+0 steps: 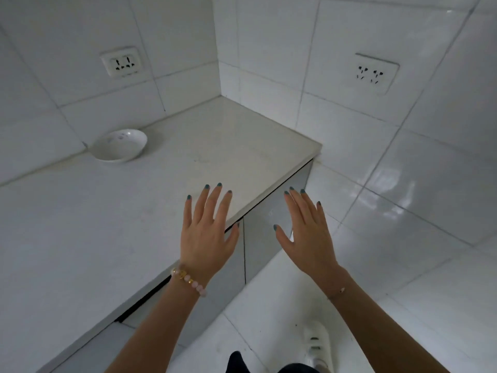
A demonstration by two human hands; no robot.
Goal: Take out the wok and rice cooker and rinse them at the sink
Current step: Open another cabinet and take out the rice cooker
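My left hand [208,224] hovers palm down over the front edge of the white countertop [129,211], fingers straight and spread, holding nothing. My right hand [305,232] is held out flat in front of the grey cabinet doors [263,232] below the counter, fingers straight, also holding nothing. The cabinet doors look closed apart from a dark gap under the counter edge. No wok, rice cooker or sink is in view.
A white bowl [119,145] sits on the counter near the tiled back wall. Two wall sockets, the left socket [122,61] and the right socket [375,72], are set in the tiles. The counter ends at a corner [318,148]; white tiled floor [390,238] lies to the right.
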